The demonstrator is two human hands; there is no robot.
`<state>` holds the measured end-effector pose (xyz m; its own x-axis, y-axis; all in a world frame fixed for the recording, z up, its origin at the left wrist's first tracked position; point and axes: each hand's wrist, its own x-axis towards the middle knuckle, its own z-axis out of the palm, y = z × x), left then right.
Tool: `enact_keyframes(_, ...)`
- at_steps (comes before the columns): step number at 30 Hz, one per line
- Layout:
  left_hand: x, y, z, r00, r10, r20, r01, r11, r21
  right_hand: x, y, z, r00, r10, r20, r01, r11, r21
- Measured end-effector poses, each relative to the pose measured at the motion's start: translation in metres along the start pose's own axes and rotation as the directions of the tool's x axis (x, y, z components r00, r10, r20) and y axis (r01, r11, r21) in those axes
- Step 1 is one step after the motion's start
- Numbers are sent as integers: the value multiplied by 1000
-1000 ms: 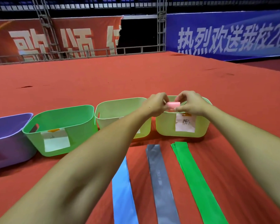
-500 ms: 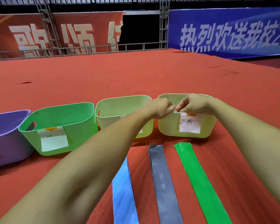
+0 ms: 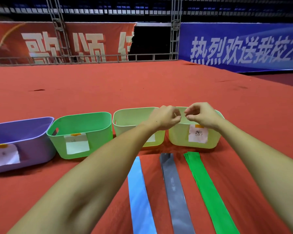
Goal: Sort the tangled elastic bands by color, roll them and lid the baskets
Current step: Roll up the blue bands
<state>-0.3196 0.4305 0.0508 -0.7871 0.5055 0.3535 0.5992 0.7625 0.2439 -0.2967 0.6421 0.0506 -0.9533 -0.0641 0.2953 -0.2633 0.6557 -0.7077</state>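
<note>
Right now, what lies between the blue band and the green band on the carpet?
In the head view, the grey band lies flat between the blue band and the green band, apart from both, with strips of bare red carpet on either side.

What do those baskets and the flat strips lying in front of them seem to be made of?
The green basket and its neighbours look like moulded plastic: smooth, matte walls with rounded corners and a cut-out handle. The blue strip, grey strip and green strip look like thin rubbery elastic, lying limp and flat; the grey one has a slight sheen.
</note>
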Motion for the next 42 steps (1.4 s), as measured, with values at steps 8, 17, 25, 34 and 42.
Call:
enact_keyframes(8,-93,-1,-48,998,-3,-60,-7,987,-162,-73,-64,16,996,-79,-33,83,984,155)
enact_keyframes(17,-223,-17,-63,996,-65,-63,51,975,-215,-172,-117,87,985,-148,92,120,959,257)
enact_keyframes(25,-320,-16,-25,989,-63,131,103,942,-321,-253,-115,135,947,-136,293,109,988,105)
enact_keyframes(34,-374,3,0,965,30,262,47,959,-281,-307,-101,141,856,-104,507,258,935,-244)
enact_keyframes(42,-377,11,12,986,70,149,-47,987,-151,-314,-97,147,840,-232,490,439,822,-362)
